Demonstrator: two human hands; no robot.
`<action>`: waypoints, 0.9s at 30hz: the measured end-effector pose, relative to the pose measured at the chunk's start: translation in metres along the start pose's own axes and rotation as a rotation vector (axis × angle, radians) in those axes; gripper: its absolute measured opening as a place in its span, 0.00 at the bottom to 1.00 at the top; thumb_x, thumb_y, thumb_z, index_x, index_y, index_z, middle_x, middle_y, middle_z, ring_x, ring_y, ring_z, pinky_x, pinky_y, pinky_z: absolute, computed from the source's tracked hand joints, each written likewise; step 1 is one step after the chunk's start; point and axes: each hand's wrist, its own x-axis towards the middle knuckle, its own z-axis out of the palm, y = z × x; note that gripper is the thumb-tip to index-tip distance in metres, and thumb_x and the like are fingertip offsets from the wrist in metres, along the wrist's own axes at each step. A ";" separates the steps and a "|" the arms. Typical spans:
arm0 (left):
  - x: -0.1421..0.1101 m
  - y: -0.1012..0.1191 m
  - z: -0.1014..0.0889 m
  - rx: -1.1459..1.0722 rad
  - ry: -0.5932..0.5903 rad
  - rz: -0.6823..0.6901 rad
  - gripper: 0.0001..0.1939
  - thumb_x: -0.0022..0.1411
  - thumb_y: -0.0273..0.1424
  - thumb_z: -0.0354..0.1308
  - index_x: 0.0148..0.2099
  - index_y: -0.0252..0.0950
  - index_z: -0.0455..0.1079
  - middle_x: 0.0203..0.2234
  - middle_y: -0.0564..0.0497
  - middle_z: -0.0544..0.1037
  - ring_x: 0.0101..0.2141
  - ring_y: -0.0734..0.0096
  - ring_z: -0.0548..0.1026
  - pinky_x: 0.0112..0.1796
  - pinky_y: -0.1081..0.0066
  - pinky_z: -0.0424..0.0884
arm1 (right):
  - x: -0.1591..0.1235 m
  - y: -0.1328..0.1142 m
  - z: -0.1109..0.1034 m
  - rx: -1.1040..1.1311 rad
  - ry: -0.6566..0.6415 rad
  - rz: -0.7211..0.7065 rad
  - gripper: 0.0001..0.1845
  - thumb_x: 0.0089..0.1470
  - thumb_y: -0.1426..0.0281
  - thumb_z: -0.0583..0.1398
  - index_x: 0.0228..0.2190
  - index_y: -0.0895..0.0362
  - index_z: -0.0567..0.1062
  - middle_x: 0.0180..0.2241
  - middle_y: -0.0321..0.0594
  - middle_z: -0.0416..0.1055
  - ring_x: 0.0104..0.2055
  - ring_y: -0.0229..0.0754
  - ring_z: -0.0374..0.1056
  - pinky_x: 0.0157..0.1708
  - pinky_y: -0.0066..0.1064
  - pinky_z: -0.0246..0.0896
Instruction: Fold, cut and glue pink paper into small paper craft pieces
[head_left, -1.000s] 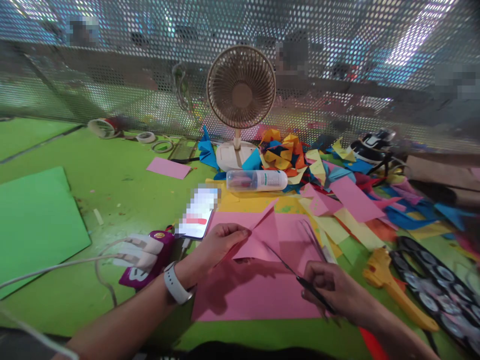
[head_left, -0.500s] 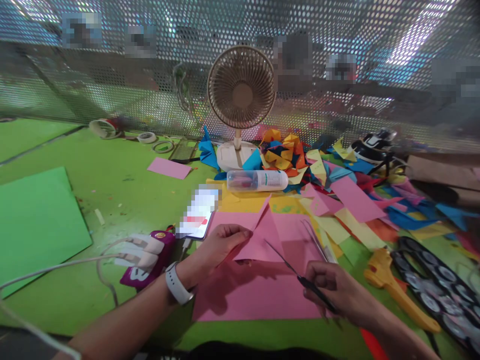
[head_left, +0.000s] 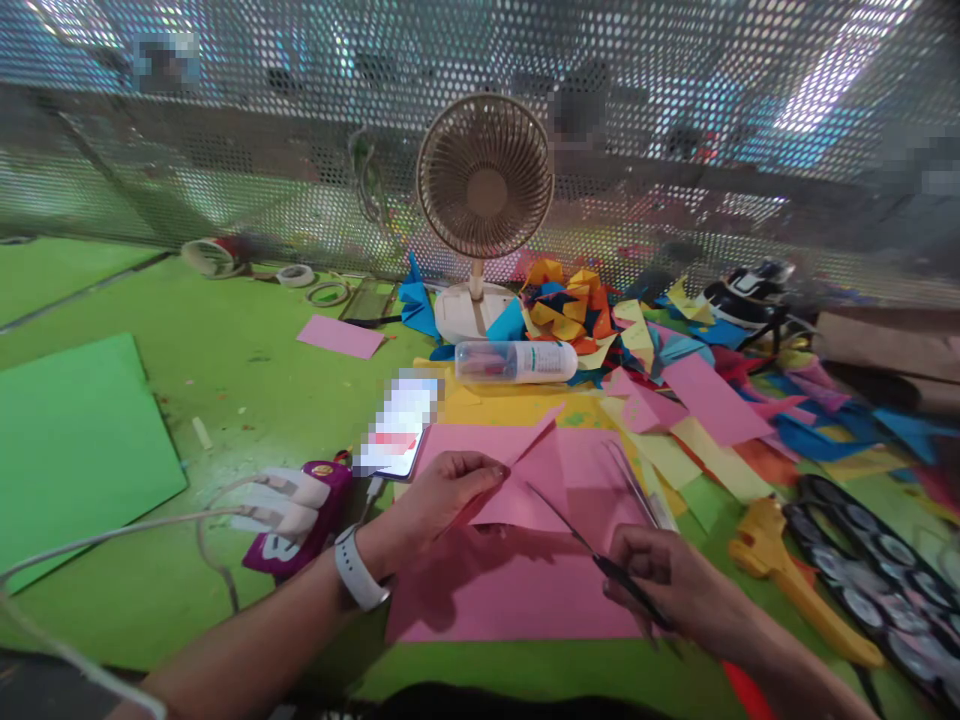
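Observation:
My left hand [head_left: 457, 490], with a white watch band on its wrist, pinches a folded piece of pink paper [head_left: 536, 490]. One flap of this paper stands up to a point, and its lower edge is raised over a larger pink sheet [head_left: 517, 595] on the table. Curled fingers of my right hand [head_left: 660, 575] hold a slim, pointed metal tool [head_left: 630, 585] with a black handle; its exact kind is unclear. The tool's tip lies at the folded paper. Further thin metal prongs [head_left: 634, 480] show just behind my right hand, and their lower part is hidden.
A phone [head_left: 397, 425] with a cable lies left of the sheet, near a purple power block [head_left: 307, 515]. Behind are a clear-capped bottle [head_left: 517, 362] and a fan [head_left: 486, 190]. Coloured paper pieces [head_left: 712, 400], a yellow tool [head_left: 802, 585] and a black tray [head_left: 885, 570] crowd the right.
The upright flap of the pink paper tipped left, then swung back right. Both hands have kept their grips and barely shifted.

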 end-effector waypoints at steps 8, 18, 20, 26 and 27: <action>0.002 -0.003 -0.001 -0.005 -0.012 -0.001 0.16 0.50 0.42 0.62 0.33 0.33 0.74 0.22 0.52 0.73 0.26 0.72 0.69 0.26 0.73 0.60 | -0.001 0.002 0.000 0.012 0.004 -0.005 0.26 0.35 0.51 0.67 0.21 0.57 0.62 0.14 0.27 0.60 0.14 0.27 0.54 0.13 0.19 0.46; -0.002 -0.001 0.003 -0.007 -0.023 -0.007 0.16 0.52 0.41 0.61 0.34 0.32 0.74 0.23 0.51 0.74 0.26 0.72 0.69 0.26 0.73 0.60 | 0.001 0.000 0.002 0.000 0.000 0.016 0.24 0.36 0.54 0.67 0.20 0.57 0.62 0.14 0.27 0.60 0.14 0.28 0.55 0.13 0.19 0.46; -0.003 -0.002 0.004 -0.008 -0.025 -0.016 0.16 0.52 0.41 0.62 0.34 0.32 0.74 0.22 0.51 0.73 0.26 0.72 0.69 0.25 0.74 0.59 | 0.000 -0.001 0.003 0.000 -0.009 0.014 0.24 0.36 0.54 0.67 0.20 0.56 0.61 0.14 0.27 0.60 0.14 0.28 0.55 0.13 0.19 0.46; -0.002 -0.001 0.004 0.003 -0.028 -0.012 0.16 0.51 0.41 0.62 0.34 0.32 0.74 0.22 0.52 0.73 0.25 0.73 0.68 0.25 0.74 0.59 | 0.000 -0.002 0.004 -0.004 -0.010 -0.005 0.25 0.37 0.53 0.66 0.21 0.57 0.62 0.14 0.26 0.59 0.14 0.27 0.54 0.13 0.18 0.46; -0.002 -0.001 0.004 0.004 -0.030 -0.011 0.16 0.51 0.41 0.62 0.34 0.32 0.74 0.22 0.52 0.73 0.25 0.73 0.68 0.25 0.74 0.58 | 0.000 -0.002 0.004 -0.004 -0.003 -0.007 0.25 0.37 0.52 0.66 0.20 0.57 0.62 0.14 0.26 0.59 0.14 0.27 0.54 0.13 0.18 0.46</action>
